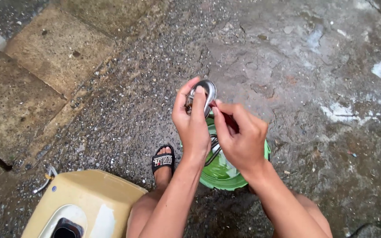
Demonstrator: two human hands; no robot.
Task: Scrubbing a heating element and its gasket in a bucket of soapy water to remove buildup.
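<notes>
Head view: wet concrete ground (287,57), green basin (219,174) under both hands.

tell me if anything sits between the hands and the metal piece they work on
Nothing visible does. The left hand grips the shiny metal piece directly, fingers wrapped around its rim, and the right hand touches its edge with the fingertips, seemingly with something small and red. The green bowl lies below them.

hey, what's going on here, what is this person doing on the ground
A person crouches on wet concrete. The left hand holds up a small shiny metal piece, while the right hand works something small and reddish against it. A green basin sits below the hands, beside a foot in a black sandal.
</notes>
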